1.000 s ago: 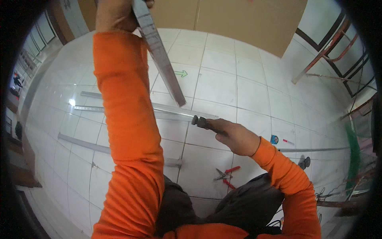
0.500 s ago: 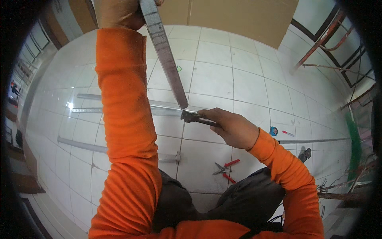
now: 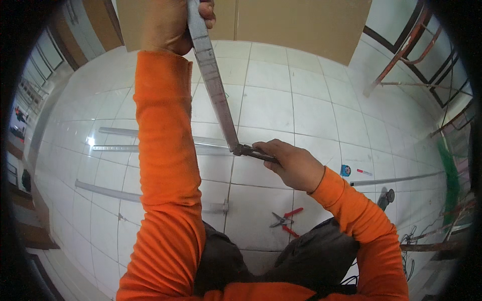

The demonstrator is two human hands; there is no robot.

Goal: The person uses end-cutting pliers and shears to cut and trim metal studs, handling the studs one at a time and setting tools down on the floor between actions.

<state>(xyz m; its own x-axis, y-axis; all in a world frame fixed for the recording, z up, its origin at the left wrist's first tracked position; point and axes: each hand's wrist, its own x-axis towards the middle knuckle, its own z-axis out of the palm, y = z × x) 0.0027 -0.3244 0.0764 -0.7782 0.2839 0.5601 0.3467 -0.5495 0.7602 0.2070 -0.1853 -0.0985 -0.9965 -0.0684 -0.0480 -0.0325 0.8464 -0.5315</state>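
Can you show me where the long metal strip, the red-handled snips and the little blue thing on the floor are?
long grey metal strip [image 3: 215,85], head view, mid-length
red-handled snips [image 3: 284,220], head view, pivot
small blue round object [image 3: 345,170], head view, centre

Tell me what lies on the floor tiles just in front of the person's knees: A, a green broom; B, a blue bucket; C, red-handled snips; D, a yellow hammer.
C: red-handled snips lie on the white floor below the right hand, which holds pliers to the end of the metal strip held up by the left hand.
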